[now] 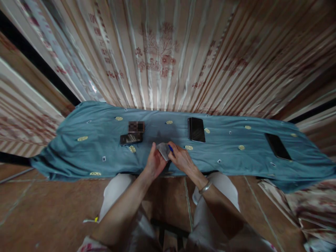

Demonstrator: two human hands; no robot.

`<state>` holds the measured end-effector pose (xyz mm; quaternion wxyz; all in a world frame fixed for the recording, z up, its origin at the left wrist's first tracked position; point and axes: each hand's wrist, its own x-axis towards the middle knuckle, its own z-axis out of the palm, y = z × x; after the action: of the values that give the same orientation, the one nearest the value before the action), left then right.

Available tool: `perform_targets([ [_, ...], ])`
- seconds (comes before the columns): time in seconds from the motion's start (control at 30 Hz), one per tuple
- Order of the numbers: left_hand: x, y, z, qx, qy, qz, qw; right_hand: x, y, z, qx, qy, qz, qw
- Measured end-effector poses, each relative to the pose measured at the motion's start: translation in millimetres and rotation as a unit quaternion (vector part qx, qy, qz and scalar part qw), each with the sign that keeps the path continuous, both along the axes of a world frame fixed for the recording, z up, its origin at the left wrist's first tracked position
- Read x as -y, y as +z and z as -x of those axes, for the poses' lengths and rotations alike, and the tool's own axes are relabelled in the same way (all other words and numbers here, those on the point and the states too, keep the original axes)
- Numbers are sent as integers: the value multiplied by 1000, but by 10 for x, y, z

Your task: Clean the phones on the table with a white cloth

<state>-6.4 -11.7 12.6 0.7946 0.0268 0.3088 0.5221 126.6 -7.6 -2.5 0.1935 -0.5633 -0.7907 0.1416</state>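
While both hands meet at the centre of the frame, I see the left hand (154, 161) and the right hand (182, 159) pinching a small grey cloth (164, 150) between them, fingers closed on its edges. Something blue (170, 148) pokes out at the right fingertips; I can't tell what. The cloth's long axis tilts toward lower right. The nearest phone (131, 139) lies up-left, closer to the left hand, on the teal sheet (236, 154).

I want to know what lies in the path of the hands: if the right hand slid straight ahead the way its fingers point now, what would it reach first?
The right hand points up-left, so it would first press into the small grey cloth it already shares with the left hand. Past that, probably only bare blue tablecloth; depth is hard to judge.
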Motion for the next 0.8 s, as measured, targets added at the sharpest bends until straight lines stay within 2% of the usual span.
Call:
perform_targets([
  [0.2, -1, -1, 8, -14, -5, -8, 1000, 9, 31, -45, -44, 17, -1, 999],
  [0.33, -5, -2, 0, -10, 8, -9, 1000, 10, 32, -57, -10, 16, -11, 1000],
  [0.57, 7, -11, -26, 6, -5, -10, 1000, 3, 45, -21, 32, 10, -4, 999],
  [0.8, 1, -21, 16, -5, -8, -19, 1000, -3, 31, -120, -41, 5, -15, 999],
])
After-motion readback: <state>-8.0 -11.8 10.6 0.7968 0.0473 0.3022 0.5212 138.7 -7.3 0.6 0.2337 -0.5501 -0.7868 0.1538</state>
